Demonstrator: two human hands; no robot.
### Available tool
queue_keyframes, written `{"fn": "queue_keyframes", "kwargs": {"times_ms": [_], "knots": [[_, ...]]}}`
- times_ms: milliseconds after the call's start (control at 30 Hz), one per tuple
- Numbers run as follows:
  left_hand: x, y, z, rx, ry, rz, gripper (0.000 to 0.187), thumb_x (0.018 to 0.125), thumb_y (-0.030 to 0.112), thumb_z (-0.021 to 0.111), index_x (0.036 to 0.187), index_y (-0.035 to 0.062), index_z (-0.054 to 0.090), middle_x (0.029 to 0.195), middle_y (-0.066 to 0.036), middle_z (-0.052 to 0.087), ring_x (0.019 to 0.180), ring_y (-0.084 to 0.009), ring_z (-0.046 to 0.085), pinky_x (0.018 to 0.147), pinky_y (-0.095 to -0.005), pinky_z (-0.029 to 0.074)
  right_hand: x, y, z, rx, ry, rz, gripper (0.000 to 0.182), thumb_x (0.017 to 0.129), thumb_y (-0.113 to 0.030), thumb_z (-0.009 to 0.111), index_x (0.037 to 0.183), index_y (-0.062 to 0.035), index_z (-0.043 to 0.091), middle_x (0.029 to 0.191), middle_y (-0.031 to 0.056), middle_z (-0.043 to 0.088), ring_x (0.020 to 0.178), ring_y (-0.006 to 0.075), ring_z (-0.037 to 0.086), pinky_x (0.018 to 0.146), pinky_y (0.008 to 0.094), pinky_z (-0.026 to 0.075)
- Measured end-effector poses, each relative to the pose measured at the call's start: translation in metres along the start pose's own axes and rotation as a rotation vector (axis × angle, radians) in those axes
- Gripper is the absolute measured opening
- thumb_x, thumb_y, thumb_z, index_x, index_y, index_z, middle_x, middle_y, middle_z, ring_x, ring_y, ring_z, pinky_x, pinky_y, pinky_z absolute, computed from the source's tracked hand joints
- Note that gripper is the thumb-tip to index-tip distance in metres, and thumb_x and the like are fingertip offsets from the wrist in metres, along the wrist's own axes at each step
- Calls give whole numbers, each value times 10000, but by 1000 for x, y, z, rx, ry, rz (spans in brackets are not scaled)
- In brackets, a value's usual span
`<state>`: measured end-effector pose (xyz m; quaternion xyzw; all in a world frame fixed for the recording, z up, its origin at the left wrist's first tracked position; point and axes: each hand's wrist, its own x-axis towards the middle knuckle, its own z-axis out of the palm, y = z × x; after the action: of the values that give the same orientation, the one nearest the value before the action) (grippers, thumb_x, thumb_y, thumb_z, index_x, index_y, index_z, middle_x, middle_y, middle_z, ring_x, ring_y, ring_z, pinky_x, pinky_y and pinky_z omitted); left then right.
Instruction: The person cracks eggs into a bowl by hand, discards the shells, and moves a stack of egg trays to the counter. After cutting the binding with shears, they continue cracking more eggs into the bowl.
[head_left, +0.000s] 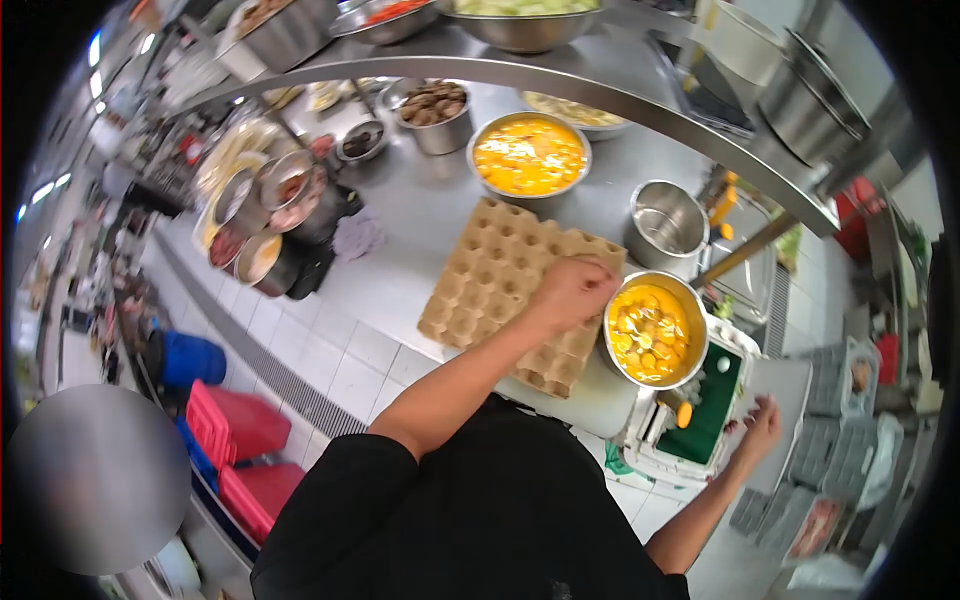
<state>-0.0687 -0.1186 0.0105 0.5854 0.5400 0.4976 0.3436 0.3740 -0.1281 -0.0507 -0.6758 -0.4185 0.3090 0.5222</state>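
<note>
My left hand [577, 292], its fingers curled together, is over the right part of an empty cardboard egg tray [480, 270], close to the rim of a steel pot of cracked eggs [653, 330]. Whether it holds anything is too small to tell. My right hand [762, 425] is out to the right, beside a green-lined white bin [715, 405], with its fingers bent and blurred. A second steel bowl of eggs [530, 153] stands behind the tray, and an empty steel pot [668, 220] is behind the egg pot.
A raised steel shelf [600, 85] with bowls crosses above the table. Pots of food [275, 255] stand at the table's left. Red bins [235, 425] and a blue barrel [192, 358] are on the left floor; grey crates [835, 450] are at the right.
</note>
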Motion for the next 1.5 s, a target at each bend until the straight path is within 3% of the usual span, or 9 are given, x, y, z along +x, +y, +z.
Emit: {"fn": "queue_keyframes", "kwargs": {"times_ms": [167, 333, 667, 833, 933, 1033, 1133, 1233, 1500], "knots": [[-64, -24, -88, 84, 742, -77, 97, 874, 71, 676, 905, -13, 713, 1056, -73, 679, 952, -174, 618, 846, -291, 486, -14, -56, 42, 128, 31, -151, 346, 990, -217, 575, 1265, -8, 592, 783, 26, 580, 612, 74, 476, 466, 256, 420], [-147, -44, -167, 141, 988, -325, 234, 891, 205, 689, 837, -22, 703, 900, -66, 666, 789, -156, 622, 697, -294, 496, 1, -80, 115, 215, -359, -295, 366, 981, -147, 600, 1316, -3, 567, 1067, 42, 649, 712, 52, 493, 633, 197, 417], [-242, -120, -254, -388, 1549, -363, 339, 967, 320, 597, 836, 13, 654, 714, -10, 608, 663, -93, 565, 556, -250, 444, -186, -161, 272, 62, -1066, -326, 236, 964, -118, 617, 1171, -5, 632, 1007, 25, 643, 822, 79, 560, 719, 223, 465], [-325, -255, -279, -66, 1618, -848, 364, 915, 373, 579, 808, 29, 629, 807, -162, 669, 732, -355, 624, 708, -439, 494, -304, -188, 327, -110, -1341, -515, 215, 929, -103, 648, 1123, -11, 660, 995, 48, 664, 793, 109, 590, 716, 241, 488], [-357, -283, -274, 182, 1551, -1118, 338, 926, 345, 620, 773, 43, 612, 700, -56, 621, 663, -145, 605, 627, -326, 488, -367, -215, 348, -202, -1512, -651, 212, 901, -95, 666, 1096, -12, 676, 986, 70, 673, 779, 131, 611, 704, 256, 498], [-377, -306, -263, 158, 1443, -1196, 328, 902, 343, 636, 782, 38, 627, 701, -60, 630, 630, -155, 610, 596, -327, 496, -397, -213, 364, -250, -1626, -664, 223, 884, -91, 680, 1092, -12, 680, 985, 89, 679, 768, 147, 626, 693, 268, 504], [-397, -322, -257, -178, 1159, -1157, 324, 873, 366, 592, 887, 58, 691, 899, -147, 710, 816, -304, 677, 744, -419, 526, -413, -205, 382, -380, -1744, -667, 254, 883, -95, 690, 1125, -22, 675, 1009, 80, 686, 803, 150, 650, 755, 279, 520], [-427, -322, -248, -429, 1047, -1152, 278, 860, 325, 601, 882, 65, 699, 804, -118, 685, 670, -208, 652, 594, -364, 522, -424, -199, 399, -518, -1878, -706, 273, 886, -137, 696, 1136, -29, 674, 990, 78, 683, 795, 164, 657, 728, 280, 515], [-552, -283, -271, -780, 1565, -917, 226, 931, 257, 594, 1098, 115, 646, 878, -15, 628, 679, -127, 595, 597, -311, 528, -486, -205, 476, -713, -2240, -1111, 393, 902, -338, 676, 1204, -89, 654, 1041, 138, 659, 811, 291, 654, 755, 389, 514]]}}
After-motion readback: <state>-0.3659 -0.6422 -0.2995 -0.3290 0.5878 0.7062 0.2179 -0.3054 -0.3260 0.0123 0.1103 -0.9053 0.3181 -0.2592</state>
